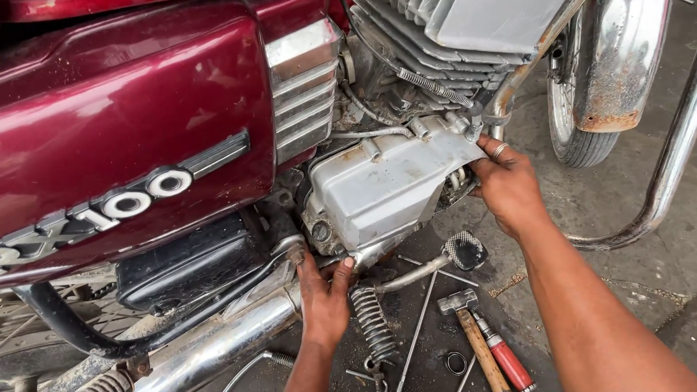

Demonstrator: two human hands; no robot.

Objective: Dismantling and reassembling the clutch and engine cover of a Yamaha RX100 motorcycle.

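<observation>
A maroon motorcycle fills the view, its grey metal engine side cover (pixel 387 182) in the middle. My left hand (pixel 323 295) presses against the lower edge of that cover, fingers reaching up under it beside the chrome exhaust pipe (pixel 220 342). My right hand (pixel 507 186), a ring on one finger, grips the cover's front end, near the frame tube and cable. Below the cover, the brake pedal (pixel 464 250) sticks out between my two hands.
On the dirty concrete floor lie a wooden-handled hammer (pixel 475 336), a red-handled screwdriver (pixel 509 362), a coil spring (pixel 375 324), thin metal rods (pixel 417 330) and a small ring (pixel 456 364). The front wheel (pixel 579 123), rusty mudguard and chrome crash bar (pixel 675 145) stand at right.
</observation>
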